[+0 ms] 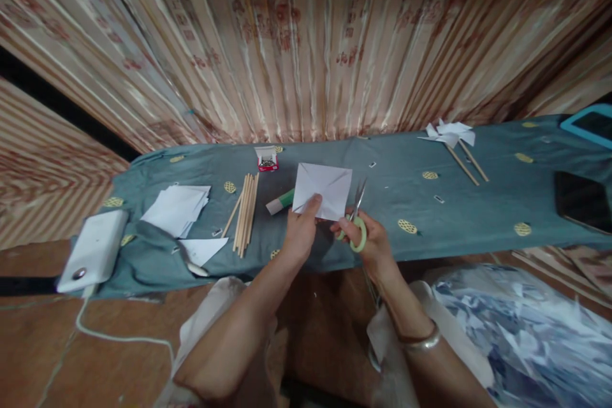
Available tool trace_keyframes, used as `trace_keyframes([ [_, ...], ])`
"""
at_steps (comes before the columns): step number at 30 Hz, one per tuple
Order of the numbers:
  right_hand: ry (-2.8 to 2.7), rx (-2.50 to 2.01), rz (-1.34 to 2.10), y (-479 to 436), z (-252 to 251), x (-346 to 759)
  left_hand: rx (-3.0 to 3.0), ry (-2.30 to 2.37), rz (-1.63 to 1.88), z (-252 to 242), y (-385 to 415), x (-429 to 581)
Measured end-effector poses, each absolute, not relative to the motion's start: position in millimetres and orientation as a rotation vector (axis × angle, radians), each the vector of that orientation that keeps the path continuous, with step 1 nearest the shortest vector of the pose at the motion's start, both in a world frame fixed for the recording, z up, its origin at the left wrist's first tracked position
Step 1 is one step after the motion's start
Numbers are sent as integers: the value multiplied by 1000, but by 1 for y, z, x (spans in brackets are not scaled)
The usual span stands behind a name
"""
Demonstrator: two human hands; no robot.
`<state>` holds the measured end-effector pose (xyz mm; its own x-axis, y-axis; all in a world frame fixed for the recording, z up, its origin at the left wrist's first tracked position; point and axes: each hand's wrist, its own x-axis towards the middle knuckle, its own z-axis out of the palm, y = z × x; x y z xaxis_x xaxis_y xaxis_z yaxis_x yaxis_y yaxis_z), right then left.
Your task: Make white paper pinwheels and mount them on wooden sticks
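My left hand grips a white paper square at its lower left, thumb on top. Creases run across the square, and its corners point toward me and away. Fingers of my right hand are in the handles of scissors with pale green grips. The blades point away from me, slightly apart, just right of the paper. Partly under the paper lies a green and white glue stick. To its left is a bundle of wooden sticks.
A small red box of metal bits stands behind the sticks. Stacked white paper and a white power bank lie left. Paper pinwheels on sticks lie back right, with a dark phone beyond. A curtain hangs behind the table.
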<state>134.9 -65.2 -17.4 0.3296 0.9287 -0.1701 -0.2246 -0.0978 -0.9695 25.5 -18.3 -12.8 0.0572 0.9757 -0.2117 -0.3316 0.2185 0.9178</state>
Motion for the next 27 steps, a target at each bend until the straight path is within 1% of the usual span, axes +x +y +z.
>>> trace_keyframes([
  [5, -948, -1238, 1319, -82, -13, 140, 755, 1035, 1233, -6, -5, 11],
  [13, -1176, -1266, 1573, -99, -13, 151, 765, 1047, 1208, -4, -1, 3],
  [27, -1229, -1320, 1553, -100, -20, 156, 812, 1047, 1149, -6, -8, 10],
])
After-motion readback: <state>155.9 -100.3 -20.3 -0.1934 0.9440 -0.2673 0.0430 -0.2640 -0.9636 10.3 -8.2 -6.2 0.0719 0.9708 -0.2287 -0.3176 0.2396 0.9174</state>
